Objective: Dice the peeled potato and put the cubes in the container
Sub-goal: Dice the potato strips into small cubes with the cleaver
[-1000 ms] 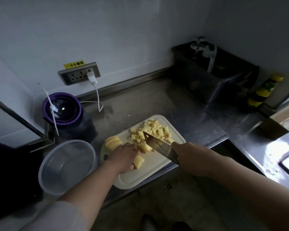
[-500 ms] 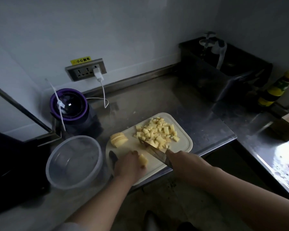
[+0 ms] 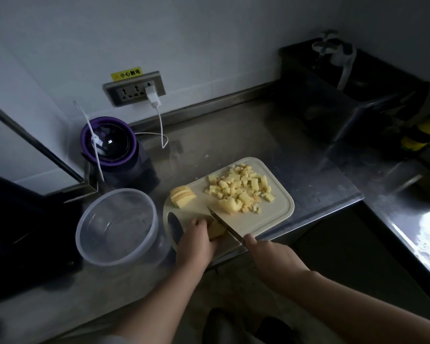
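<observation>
A cream cutting board (image 3: 278,217) lies on the steel counter. A heap of potato cubes (image 3: 241,192) covers its far right part. A stack of potato slices (image 3: 182,196) sits at its far left. My left hand (image 3: 196,242) holds a potato piece (image 3: 216,229) down on the board's near side, fingers curled over it. My right hand (image 3: 271,256) grips the handle of a knife (image 3: 224,225), whose blade lies against the right side of that piece. A clear round container (image 3: 117,227) stands empty just left of the board.
A purple-rimmed blender (image 3: 109,142) stands behind the container, with a white cable running to a wall socket (image 3: 134,89). A dark metal box (image 3: 345,90) sits at the back right, yellow-and-black bottles (image 3: 422,135) beside it. The counter edge runs under the board.
The knife has drawn back from the cube heap toward me and now lies against the piece under my left hand. The left hand stays on that piece.
</observation>
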The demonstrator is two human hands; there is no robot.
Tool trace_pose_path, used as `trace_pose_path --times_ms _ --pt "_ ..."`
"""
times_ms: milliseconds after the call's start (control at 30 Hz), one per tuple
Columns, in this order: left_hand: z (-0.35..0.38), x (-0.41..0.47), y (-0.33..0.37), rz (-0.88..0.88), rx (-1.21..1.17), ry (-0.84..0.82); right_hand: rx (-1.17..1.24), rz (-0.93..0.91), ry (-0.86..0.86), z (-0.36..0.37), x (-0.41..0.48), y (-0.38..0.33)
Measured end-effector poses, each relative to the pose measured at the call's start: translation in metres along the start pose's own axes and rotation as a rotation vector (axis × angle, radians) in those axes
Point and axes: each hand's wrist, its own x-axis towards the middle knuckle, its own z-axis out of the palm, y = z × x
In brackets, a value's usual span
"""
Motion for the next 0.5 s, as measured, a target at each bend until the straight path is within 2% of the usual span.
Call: trace_pose_path --times_ms 500 --pt "0.000 0.007 0.002 -0.052 -0.078 0.090 0.009 -0.028 0.016 -0.007 0.015 0.001"
